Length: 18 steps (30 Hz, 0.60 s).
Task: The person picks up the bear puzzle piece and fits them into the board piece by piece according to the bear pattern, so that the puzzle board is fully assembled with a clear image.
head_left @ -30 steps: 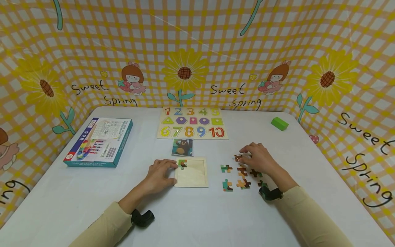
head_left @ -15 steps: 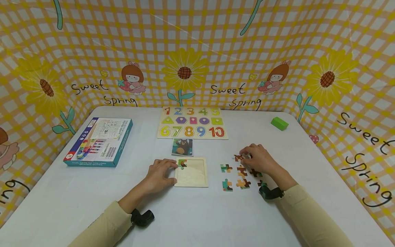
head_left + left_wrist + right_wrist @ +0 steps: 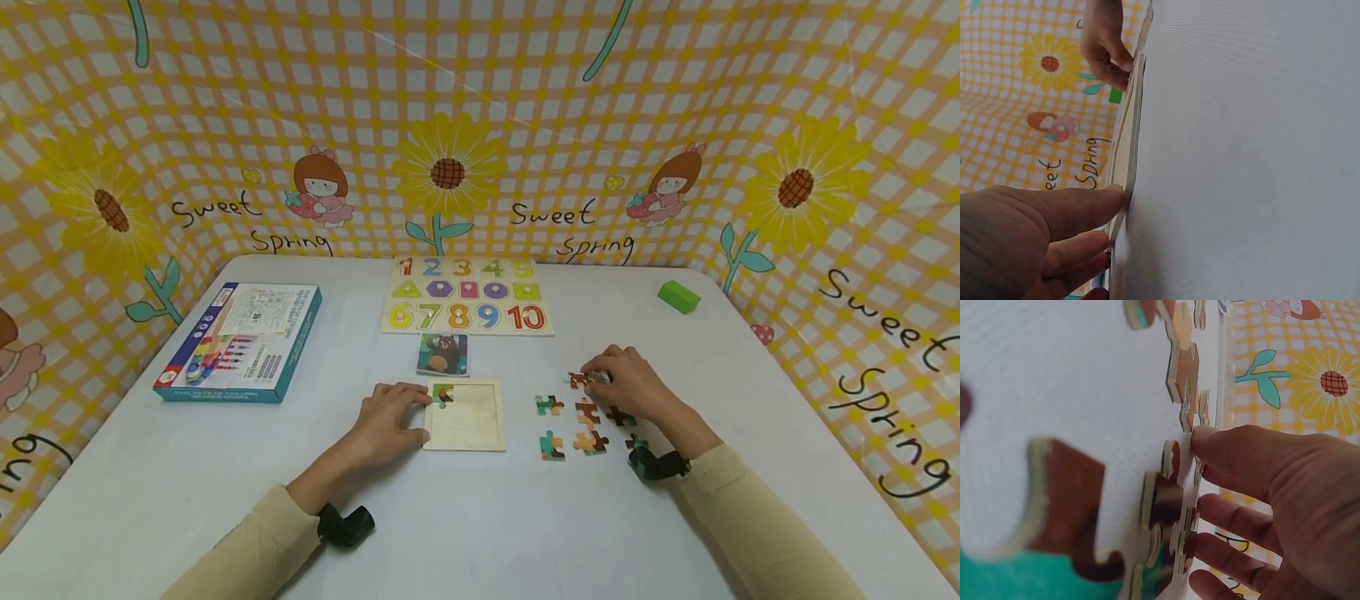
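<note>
My left hand (image 3: pixel 386 423) rests at the left edge of a square wooden puzzle tray (image 3: pixel 465 446), its thumb and fingertips touching the rim. In the left wrist view the thumb lies straight on the edge of the tray (image 3: pixel 1125 156). One bear-picture puzzle piece (image 3: pixel 443 396) sits in the tray's upper left corner. My right hand (image 3: pixel 630 383) is over the loose pieces at the right, thumb and index finger pinching a brown puzzle piece (image 3: pixel 577 381) at the back of the group. Several brown, green and orange pieces (image 3: pixel 587 412) lie beside and below the hand, some partly hidden by it.
A bear picture card (image 3: pixel 442 355) lies just behind the tray, before a number-and-shape board (image 3: pixel 468 302). A flat toy box (image 3: pixel 240 342) lies at the left; a green block (image 3: pixel 678 297) stands at the back right. A checked cloth (image 3: pixel 450 67) rises behind the table.
The right hand's fingers shift very slightly around the brown piece. The left hand stays at the tray's edge. The whole head view has tipped a little.
</note>
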Available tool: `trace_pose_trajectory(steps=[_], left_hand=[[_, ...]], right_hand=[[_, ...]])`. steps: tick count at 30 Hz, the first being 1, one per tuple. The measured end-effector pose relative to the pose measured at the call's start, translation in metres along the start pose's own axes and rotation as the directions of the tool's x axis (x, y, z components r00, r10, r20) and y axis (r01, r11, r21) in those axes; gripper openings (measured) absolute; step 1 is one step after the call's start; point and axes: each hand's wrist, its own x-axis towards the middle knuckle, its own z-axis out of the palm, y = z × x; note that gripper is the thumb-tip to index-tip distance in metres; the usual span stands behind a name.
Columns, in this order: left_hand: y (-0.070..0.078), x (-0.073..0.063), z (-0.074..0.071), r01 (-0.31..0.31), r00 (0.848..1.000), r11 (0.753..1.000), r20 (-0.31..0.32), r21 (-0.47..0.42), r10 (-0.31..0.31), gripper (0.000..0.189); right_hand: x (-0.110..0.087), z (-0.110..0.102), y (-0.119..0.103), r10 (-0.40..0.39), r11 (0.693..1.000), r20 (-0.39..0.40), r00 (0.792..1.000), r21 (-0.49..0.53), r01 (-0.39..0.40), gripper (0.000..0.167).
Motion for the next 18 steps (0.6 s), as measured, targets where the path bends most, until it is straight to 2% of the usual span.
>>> trace_pose_trajectory(steps=[18], left_hand=[[0.0003, 0.0010, -0.0016, 0.006, 1.000, 1.000, -0.001, -0.024, -0.006, 0.043]], right_hand=[[0.0003, -0.0006, -0.0020, -0.016, 0.998, -0.013, 1.000, -0.066, 0.015, 0.028]])
